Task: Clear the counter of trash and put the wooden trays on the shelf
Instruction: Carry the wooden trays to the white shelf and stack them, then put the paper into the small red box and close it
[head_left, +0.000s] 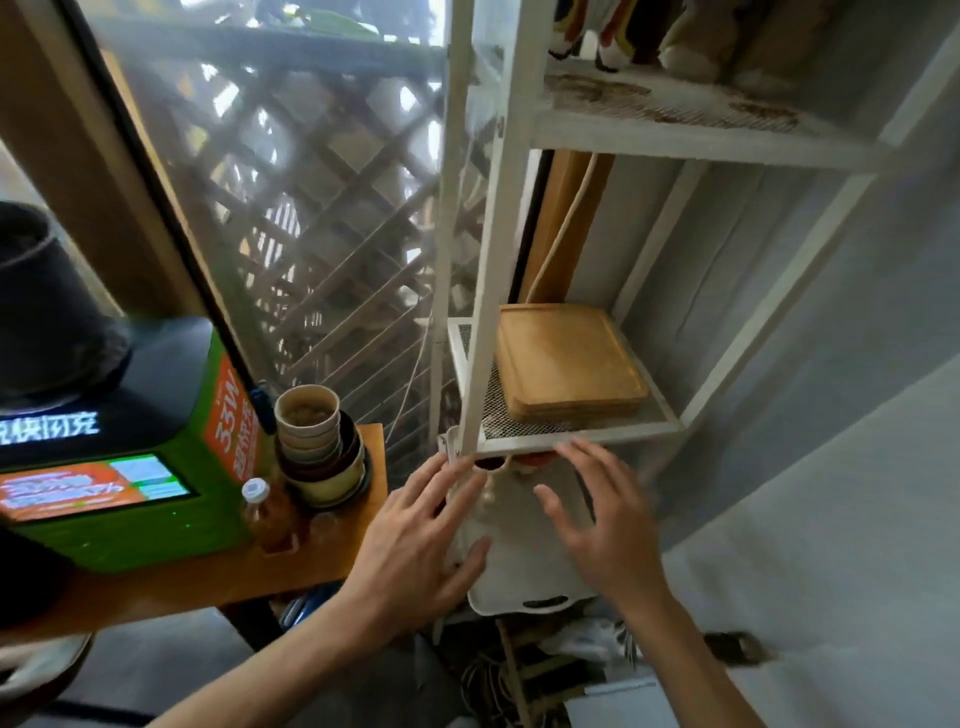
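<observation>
While both hands (415, 535) (602, 525) are spread wide, fingers empty, the trays (566, 364) could get nudged off the shelf (582, 434) edge.

Your left hand (415, 525) and right hand (602, 519) hover empty, fingers spread, just below the white shelf (582, 434), where stacked wooden trays (566, 364) lie flat on mesh.
</observation>
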